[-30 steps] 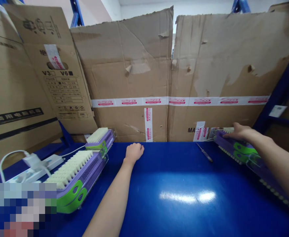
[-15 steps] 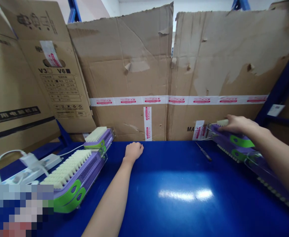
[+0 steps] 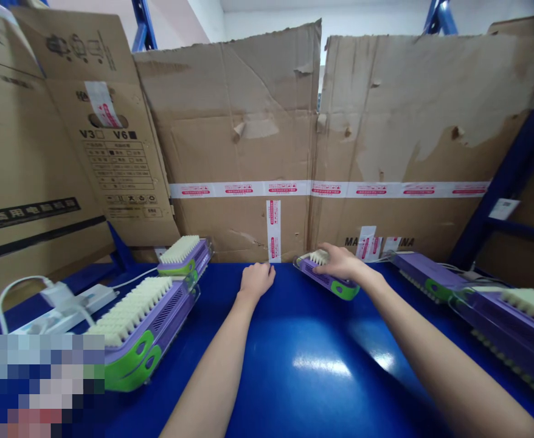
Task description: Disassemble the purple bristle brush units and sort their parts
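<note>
My right hand (image 3: 340,263) grips a purple and green brush unit (image 3: 328,280) with cream bristles, holding it low over the blue table (image 3: 312,365) near the back middle. My left hand (image 3: 256,280) rests on the table just to its left, fingers curled into a loose fist with nothing in it. Two more purple brush units lie at the right: one (image 3: 424,280) bristles down, another (image 3: 517,322) nearer the edge with bristles up.
Two purple and green brush units (image 3: 146,316) (image 3: 185,257) lie at the left, beside a white power strip (image 3: 66,307) with a cable. Tall cardboard sheets (image 3: 322,140) wall the table's back and left. Blue rack posts (image 3: 499,201) stand at the right.
My right hand lifted a brush unit off the stack at the far right and carried it left to the table's middle. My left hand shifted slightly right.
</note>
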`<action>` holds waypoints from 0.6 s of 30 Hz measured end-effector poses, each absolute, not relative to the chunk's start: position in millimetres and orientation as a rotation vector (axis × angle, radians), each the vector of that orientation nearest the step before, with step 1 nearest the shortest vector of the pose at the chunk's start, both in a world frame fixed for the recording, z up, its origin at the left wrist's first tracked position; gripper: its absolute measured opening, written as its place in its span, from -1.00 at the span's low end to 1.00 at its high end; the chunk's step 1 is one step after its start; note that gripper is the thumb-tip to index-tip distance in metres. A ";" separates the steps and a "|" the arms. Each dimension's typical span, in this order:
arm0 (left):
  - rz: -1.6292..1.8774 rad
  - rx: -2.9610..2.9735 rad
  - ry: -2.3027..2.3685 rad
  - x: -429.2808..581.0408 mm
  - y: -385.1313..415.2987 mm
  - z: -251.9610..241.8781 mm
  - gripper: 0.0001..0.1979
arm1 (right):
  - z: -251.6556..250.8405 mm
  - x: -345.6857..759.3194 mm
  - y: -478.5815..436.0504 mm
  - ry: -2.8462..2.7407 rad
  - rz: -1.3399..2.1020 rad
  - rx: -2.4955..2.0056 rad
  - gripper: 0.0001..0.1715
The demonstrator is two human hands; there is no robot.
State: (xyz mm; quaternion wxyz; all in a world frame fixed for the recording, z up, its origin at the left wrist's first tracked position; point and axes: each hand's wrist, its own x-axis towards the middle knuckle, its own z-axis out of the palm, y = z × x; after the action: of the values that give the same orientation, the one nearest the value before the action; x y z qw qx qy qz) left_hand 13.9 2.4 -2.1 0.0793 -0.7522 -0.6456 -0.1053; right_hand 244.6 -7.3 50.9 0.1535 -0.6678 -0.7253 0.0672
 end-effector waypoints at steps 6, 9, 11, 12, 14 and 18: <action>-0.297 -2.304 -1.889 17.1 3.3 -2.9 -0.65 | 33.7 230.2 -6.6 -1.985 0.181 -1.989 -0.19; -0.306 -2.318 -1.887 16.3 4.0 -4.4 -0.67 | 27.5 221.2 -16.9 -1.996 0.002 -2.031 -0.25; -0.329 -2.320 -1.877 16.2 3.3 -5.0 -0.67 | 24.2 217.4 -23.6 -2.024 -0.075 -1.999 -0.29; -0.349 -2.318 -1.866 16.4 2.5 -5.0 -0.68 | 22.3 216.8 -26.3 -2.034 -0.082 -1.947 -0.31; -0.401 -2.311 -1.839 16.8 0.6 -4.6 -0.69 | 17.4 218.5 -29.6 -2.011 -0.067 -1.761 -0.40; -0.521 -2.287 -1.782 17.7 -2.8 -3.5 -0.69 | 2.3 228.0 -30.0 -1.674 -0.059 -1.441 -0.52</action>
State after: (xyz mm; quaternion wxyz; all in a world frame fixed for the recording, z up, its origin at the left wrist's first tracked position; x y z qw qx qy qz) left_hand 17.7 -2.8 -3.5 0.0977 -0.7727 -0.6019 -0.1761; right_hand 228.0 -30.0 2.3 0.4495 -0.5825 -0.6769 -0.0238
